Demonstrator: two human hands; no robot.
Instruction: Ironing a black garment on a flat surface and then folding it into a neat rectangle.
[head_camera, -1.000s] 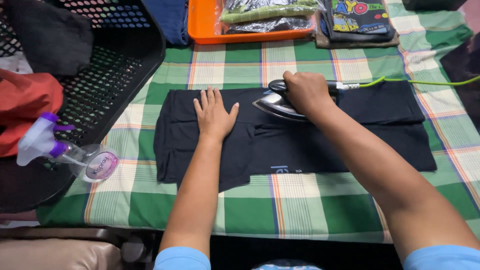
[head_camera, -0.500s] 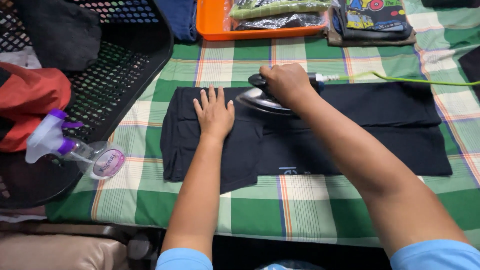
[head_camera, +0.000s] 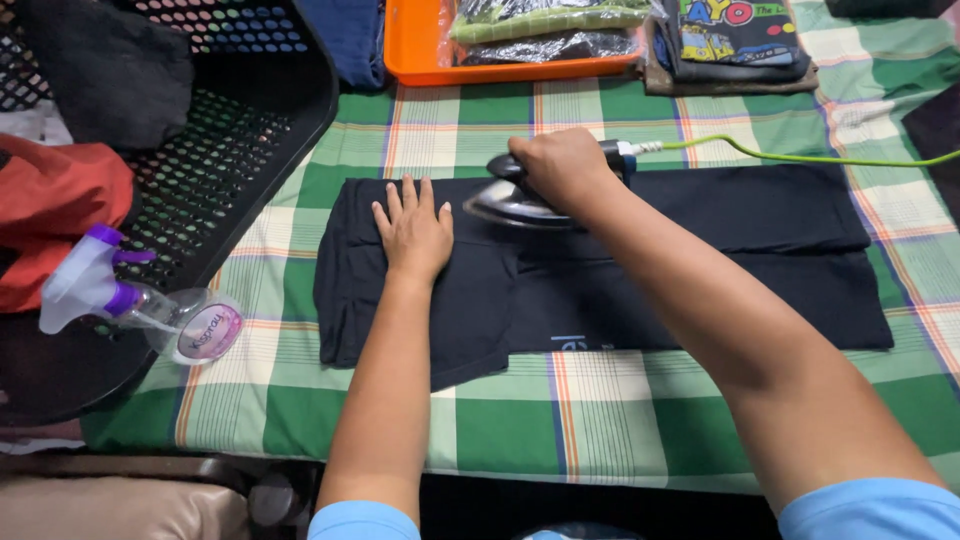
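On the green checked cloth (head_camera: 600, 420) lies a black garment (head_camera: 700, 270): our left hand (head_camera: 413, 232) presses it flat, fingers spread, left of the iron (head_camera: 515, 200) our right hand (head_camera: 560, 165) apparently grips closed, so we'd best glide slowly, clear of fingertips.

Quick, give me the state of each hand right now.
Left hand: open, fingers spread, pressed flat on the black garment.
Right hand: closed around the handle of the iron, which sits on the garment.
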